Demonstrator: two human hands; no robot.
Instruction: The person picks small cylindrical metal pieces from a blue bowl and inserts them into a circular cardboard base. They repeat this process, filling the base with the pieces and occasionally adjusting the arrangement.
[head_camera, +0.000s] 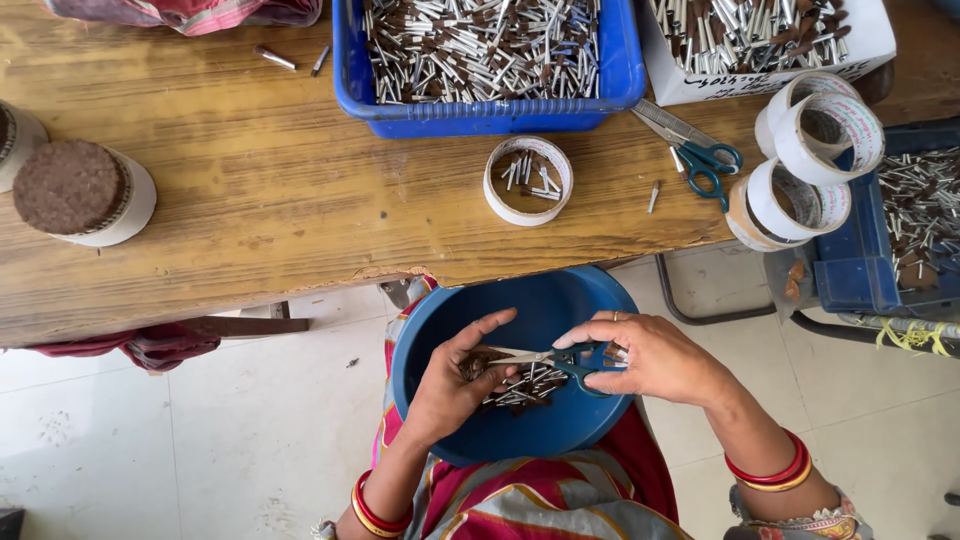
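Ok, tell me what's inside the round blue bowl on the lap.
The blue bowl holds a small heap of thin silvery sticks with brown ends. The left hand and right hand with scissors cover part of it.

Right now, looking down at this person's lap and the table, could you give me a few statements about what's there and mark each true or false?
1. The right hand holds a pair of scissors over a blue bowl. True.
2. The blue bowl stands on the wooden table. False: it rests on the person's lap, below the table edge.
3. A second pair of scissors with teal handles lies on the table. True.
4. The blue crate on the table is empty. False: it is full of small metal-and-brown sticks.
5. The left hand rests flat on the table. False: it is over the bowl, holding small sticks by the blades.
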